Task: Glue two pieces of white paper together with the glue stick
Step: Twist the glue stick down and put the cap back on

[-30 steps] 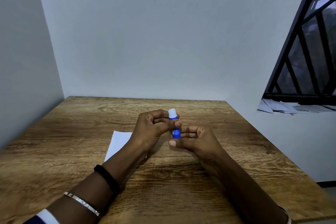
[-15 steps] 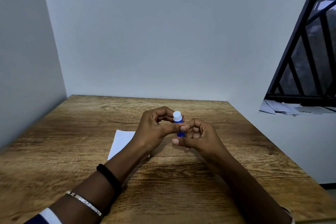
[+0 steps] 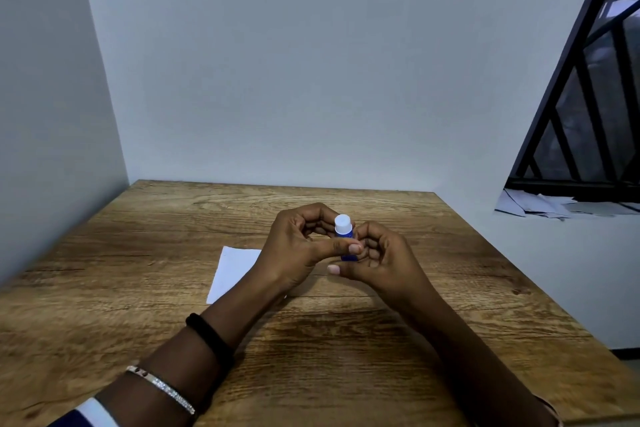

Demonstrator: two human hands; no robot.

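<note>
1. Head view first: my left hand (image 3: pixel 298 250) curls round the glue stick (image 3: pixel 344 234), with the thumb laid across its blue barrel and the fingers arched behind it.
2. My right hand (image 3: pixel 384 260) pinches the lower barrel from the other side, fingers curled in. I judge this two-handed hold lets one hand steady the barrel while the other works the cap.
3. The white cap (image 3: pixel 343 222) is on, so no glue is exposed yet. The stick stands nearly upright, raised off the tabletop (image 3: pixel 166 236) between both hands, where I can see its top.
4. A sheet of white paper (image 3: pixel 235 267) lies flat on the tabletop, partly under my left wrist and ready within reach. I cannot tell whether a second sheet lies beneath my arm.
5. Well apart at the right, loose papers (image 3: pixel 533 206) sit on the sill below a barred window.
</note>
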